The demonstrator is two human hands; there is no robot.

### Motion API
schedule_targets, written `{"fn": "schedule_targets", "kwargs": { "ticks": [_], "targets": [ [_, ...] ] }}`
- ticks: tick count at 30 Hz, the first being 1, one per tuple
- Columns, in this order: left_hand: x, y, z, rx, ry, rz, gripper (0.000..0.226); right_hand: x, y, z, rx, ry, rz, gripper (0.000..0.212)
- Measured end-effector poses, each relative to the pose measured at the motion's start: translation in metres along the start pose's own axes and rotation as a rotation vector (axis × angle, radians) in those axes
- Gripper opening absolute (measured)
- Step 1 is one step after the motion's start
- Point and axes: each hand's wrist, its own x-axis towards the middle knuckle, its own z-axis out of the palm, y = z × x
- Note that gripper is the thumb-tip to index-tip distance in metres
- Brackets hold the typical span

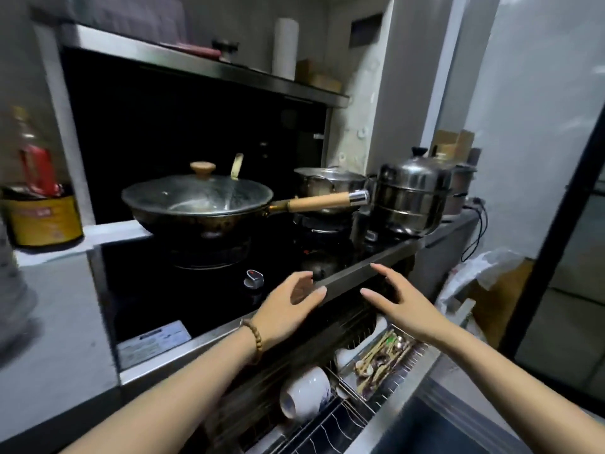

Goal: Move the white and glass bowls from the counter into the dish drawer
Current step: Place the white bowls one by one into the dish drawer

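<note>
Both hands were held out empty over the front edge of the stove [183, 290], palms turned toward each other with a gap between them. The left hand [288, 306] had its fingers loosely spread and its thumb raised, and a bead bracelet [253, 339] circled that wrist. The right hand [397, 301] was likewise released, fingers extended and slightly curled, grasping nothing.

Below the hands the dish drawer [402, 393] stood pulled out beneath the stove. White bowls [306, 393] lay nested on their sides in its wire rack, toward the near left part of the drawer. Another white dish [345, 357] sat further back, partly hidden. Beside them, in a metal tray on the right part of the drawer, lay a heap of spoons and chopsticks [383, 357]. No glass bowl could be made out in the drawer; the picture was blurred there.

On the stove, a wok [196, 208] with a glass lid and a wooden handle sat over the left burner. Behind its handle stood a steel pot [329, 181], and to the right a stacked steel steamer [411, 198] with a black knob rested on the tabletop. A control knob [253, 278] sat near the stove's front edge, just left of the left hand. A sauce bottle [39, 191] stood on a ledge at the far left. A paper roll [285, 47] stood on the shelf above the hood.
</note>
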Motion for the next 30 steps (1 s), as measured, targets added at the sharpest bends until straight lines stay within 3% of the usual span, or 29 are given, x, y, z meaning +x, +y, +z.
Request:
{"fn": "schedule_targets", "kwargs": {
  "ticks": [7, 10, 13, 19, 30],
  "targets": [
    [-0.033, 0.087, -0.125, 0.302, 0.235, 0.299, 0.055, 0.005, -0.121, -0.014, 0.073, 0.032, -0.277, 0.085],
    [-0.052, 0.108, -0.179, 0.432, 0.311, 0.340, 0.060, 0.014, -0.174, -0.004, 0.108, 0.009, -0.388, 0.078],
    [-0.073, 0.117, -0.231, 0.549, 0.386, 0.316, 0.066, 0.026, -0.223, 0.012, 0.121, -0.021, -0.472, 0.068],
    [-0.117, 0.116, -0.313, 0.711, 0.600, 0.263, 0.059, 0.039, -0.304, 0.057, 0.188, -0.141, -0.599, 0.071],
    [-0.162, 0.074, -0.399, 0.644, 0.646, -0.065, 0.077, 0.062, -0.383, 0.153, 0.215, -0.278, -0.706, 0.066]
  ]
}}
